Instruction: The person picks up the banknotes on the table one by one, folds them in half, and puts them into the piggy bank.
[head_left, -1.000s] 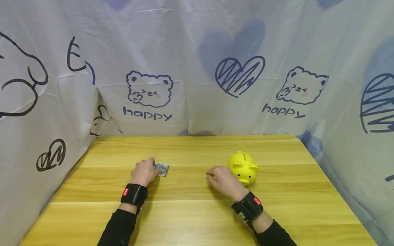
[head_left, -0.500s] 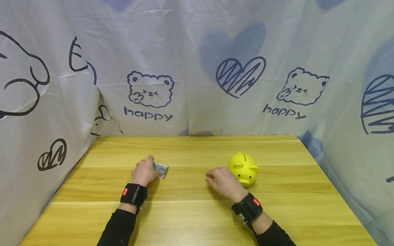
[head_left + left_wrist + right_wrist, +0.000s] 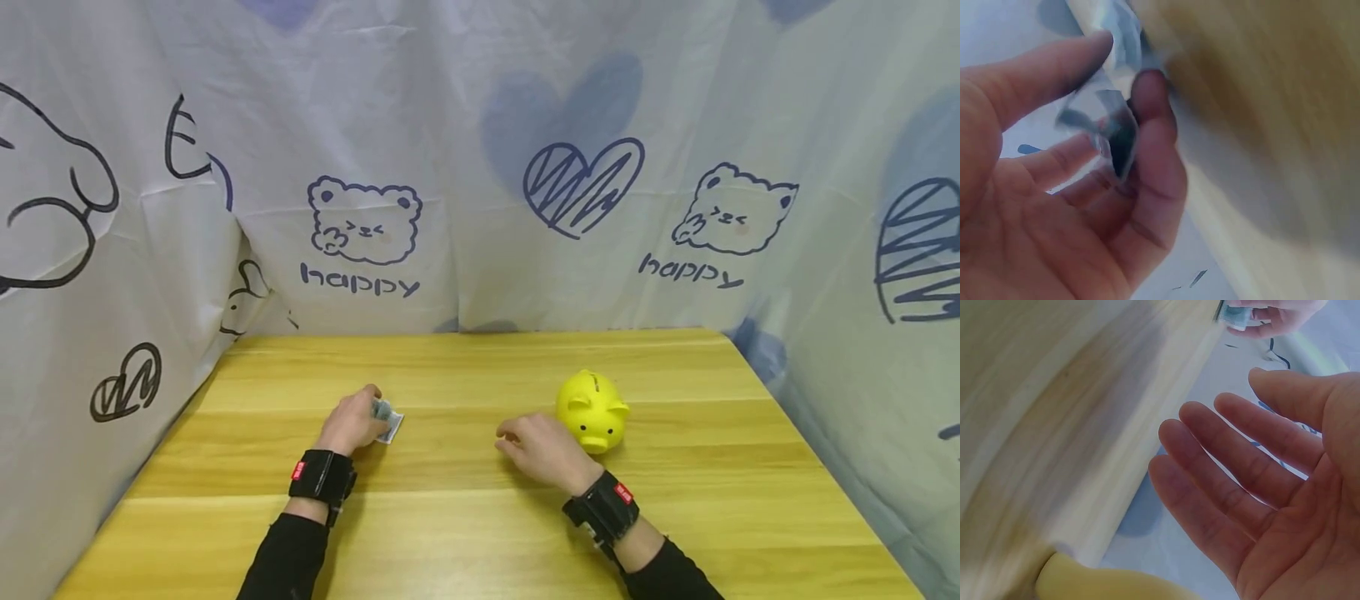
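Note:
My left hand (image 3: 352, 422) pinches a small crumpled banknote (image 3: 388, 423) between thumb and curled fingers, over the left half of the table. In the left wrist view the banknote (image 3: 1121, 134) bends between the thumb and index finger, with part of it curving into the palm. My right hand (image 3: 546, 450) holds nothing; its fingers (image 3: 1200, 481) are loosely bent in the right wrist view. Just beyond it stands a yellow piggy bank (image 3: 588, 408) with a slot on top, its snout facing me. The hand overlaps the pig's left side in the head view.
Both hands are over a yellow wood-grain table (image 3: 457, 517). A pale cloth (image 3: 465, 125) printed with bears and hearts hangs along the back and both sides. Black bands (image 3: 322, 477) circle both wrists.
The banknote has shifted slightly toward me and turned in my left fingers, with less of it showing. My right hand has drifted a little left and toward me. The piggy bank stays put.

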The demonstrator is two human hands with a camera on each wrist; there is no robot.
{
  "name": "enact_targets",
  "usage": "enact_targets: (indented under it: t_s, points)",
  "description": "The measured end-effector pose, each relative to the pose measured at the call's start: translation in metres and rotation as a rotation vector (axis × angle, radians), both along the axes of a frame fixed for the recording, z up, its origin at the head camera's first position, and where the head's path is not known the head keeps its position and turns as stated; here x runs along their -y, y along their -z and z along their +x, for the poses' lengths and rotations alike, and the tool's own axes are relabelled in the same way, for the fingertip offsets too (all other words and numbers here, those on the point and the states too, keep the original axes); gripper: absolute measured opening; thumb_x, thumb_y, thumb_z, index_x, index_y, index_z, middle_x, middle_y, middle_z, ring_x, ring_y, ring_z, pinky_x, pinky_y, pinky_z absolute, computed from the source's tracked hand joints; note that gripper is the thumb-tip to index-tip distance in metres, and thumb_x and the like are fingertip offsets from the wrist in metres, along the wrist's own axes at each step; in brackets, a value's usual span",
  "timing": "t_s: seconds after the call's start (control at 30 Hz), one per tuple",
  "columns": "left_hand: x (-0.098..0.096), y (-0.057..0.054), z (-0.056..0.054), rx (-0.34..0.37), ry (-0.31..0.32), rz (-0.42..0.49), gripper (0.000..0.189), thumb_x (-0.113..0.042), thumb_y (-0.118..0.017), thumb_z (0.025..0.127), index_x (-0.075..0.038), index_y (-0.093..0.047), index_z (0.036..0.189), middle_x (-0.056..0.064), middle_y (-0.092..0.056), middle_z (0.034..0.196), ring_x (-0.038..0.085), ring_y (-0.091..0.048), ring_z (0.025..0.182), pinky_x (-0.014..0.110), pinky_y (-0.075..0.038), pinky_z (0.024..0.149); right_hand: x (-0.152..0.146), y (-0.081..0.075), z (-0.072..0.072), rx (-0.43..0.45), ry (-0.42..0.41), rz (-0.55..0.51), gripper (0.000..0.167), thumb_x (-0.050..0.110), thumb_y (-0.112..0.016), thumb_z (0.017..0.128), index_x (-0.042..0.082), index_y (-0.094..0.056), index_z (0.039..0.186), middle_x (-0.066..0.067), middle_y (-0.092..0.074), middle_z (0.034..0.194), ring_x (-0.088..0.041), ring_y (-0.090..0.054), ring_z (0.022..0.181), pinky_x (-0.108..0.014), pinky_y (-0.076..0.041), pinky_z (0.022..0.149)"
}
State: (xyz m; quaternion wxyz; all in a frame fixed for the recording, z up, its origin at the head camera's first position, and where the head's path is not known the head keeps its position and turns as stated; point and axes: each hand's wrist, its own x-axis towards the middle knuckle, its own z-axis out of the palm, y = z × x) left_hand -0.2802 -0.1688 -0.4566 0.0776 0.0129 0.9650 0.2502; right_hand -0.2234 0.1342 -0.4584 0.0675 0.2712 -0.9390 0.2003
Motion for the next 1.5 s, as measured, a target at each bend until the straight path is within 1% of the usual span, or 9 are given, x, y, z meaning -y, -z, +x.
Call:
enact_targets:
  t_s: [0.1, 0.27, 0.53, 0.77, 0.93, 1.03, 1.13, 1.3, 1.5]
  points:
    - [-0.002, 0.000, -0.001, 0.026, 0.010, 0.037, 0.051, -0.012, -0.072, 0.088, 0.000, -0.051, 0.133, 0.024, -0.062, 0.117, 0.028, -0.060, 0.090, 0.035, -0.050, 0.070, 0.000, 0.000, 0.000, 0.006, 0.004, -0.011, 0.019, 0.024, -0.066, 0.094, 0.010, -0.076, 0.103, -0.002, -0.075, 0.096, -0.013, -0.069, 0.085, -0.031, -0.057, 0.075]
    - [-0.006, -0.001, -0.001, 0.060, 0.028, 0.079, 0.055, -0.015, -0.073, 0.087, -0.002, -0.050, 0.135, 0.024, -0.062, 0.117, 0.027, -0.059, 0.088, 0.031, -0.049, 0.065, 0.000, -0.001, -0.001, 0.017, -0.002, -0.018, 0.019, 0.023, -0.067, 0.094, 0.009, -0.076, 0.103, -0.002, -0.075, 0.097, -0.014, -0.069, 0.087, -0.032, -0.057, 0.076]
    - [-0.012, -0.002, 0.000, 0.014, 0.070, 0.126, 0.052, -0.016, -0.073, 0.088, 0.000, -0.053, 0.133, 0.020, -0.064, 0.115, 0.022, -0.061, 0.086, 0.028, -0.050, 0.065, 0.000, 0.001, -0.002, 0.028, -0.004, -0.024, 0.020, 0.024, -0.066, 0.094, 0.010, -0.076, 0.104, -0.002, -0.075, 0.097, -0.013, -0.069, 0.086, -0.031, -0.057, 0.076]
    - [-0.021, -0.006, 0.003, -0.006, 0.118, 0.261, 0.048, -0.017, -0.072, 0.089, -0.003, -0.056, 0.133, 0.018, -0.061, 0.110, 0.022, -0.059, 0.084, 0.028, -0.050, 0.064, 0.002, 0.004, -0.003, 0.041, 0.046, -0.042, 0.018, 0.024, -0.067, 0.094, 0.010, -0.075, 0.102, -0.001, -0.075, 0.095, -0.010, -0.067, 0.081, -0.028, -0.055, 0.072]
    - [-0.032, -0.004, 0.005, -0.017, 0.134, 0.343, 0.047, -0.013, -0.073, 0.088, -0.006, -0.056, 0.131, 0.018, -0.060, 0.108, 0.022, -0.061, 0.081, 0.028, -0.054, 0.060, 0.003, 0.006, -0.004, 0.044, 0.071, -0.078, 0.018, 0.022, -0.067, 0.093, 0.008, -0.075, 0.102, -0.003, -0.075, 0.094, -0.012, -0.067, 0.081, -0.028, -0.055, 0.072]
    - [-0.040, -0.002, 0.007, -0.038, 0.147, 0.384, 0.049, -0.012, -0.074, 0.087, -0.007, -0.054, 0.131, 0.017, -0.061, 0.108, 0.022, -0.062, 0.082, 0.029, -0.056, 0.062, 0.004, 0.006, -0.003, 0.050, 0.080, -0.093, 0.017, 0.021, -0.067, 0.093, 0.008, -0.075, 0.102, -0.003, -0.075, 0.094, -0.012, -0.067, 0.080, -0.028, -0.055, 0.072]
    - [-0.049, 0.000, 0.009, -0.086, 0.191, 0.396, 0.053, -0.013, -0.077, 0.085, -0.010, -0.052, 0.132, 0.015, -0.062, 0.109, 0.022, -0.062, 0.087, 0.031, -0.055, 0.067, 0.004, 0.006, -0.004, 0.050, 0.087, -0.100, 0.018, 0.020, -0.067, 0.094, 0.007, -0.074, 0.103, -0.004, -0.075, 0.093, -0.010, -0.066, 0.078, -0.026, -0.055, 0.070]
    - [-0.064, 0.001, 0.014, -0.193, 0.298, 0.394, 0.057, -0.015, -0.080, 0.082, -0.016, -0.054, 0.133, 0.013, -0.065, 0.111, 0.022, -0.063, 0.092, 0.034, -0.053, 0.074, 0.004, 0.002, -0.006, 0.042, 0.086, -0.147, 0.020, 0.021, -0.065, 0.095, 0.007, -0.074, 0.104, -0.004, -0.075, 0.093, -0.006, -0.061, 0.071, -0.022, -0.051, 0.064]
    - [-0.077, 0.003, 0.020, -0.240, 0.401, 0.365, 0.050, -0.014, -0.078, 0.084, -0.018, -0.055, 0.128, 0.014, -0.067, 0.112, 0.021, -0.064, 0.093, 0.035, -0.054, 0.076, 0.003, -0.002, -0.008, 0.056, 0.096, -0.226, 0.020, 0.022, -0.062, 0.098, 0.008, -0.074, 0.105, -0.001, -0.074, 0.092, -0.004, -0.056, 0.068, -0.019, -0.047, 0.060]
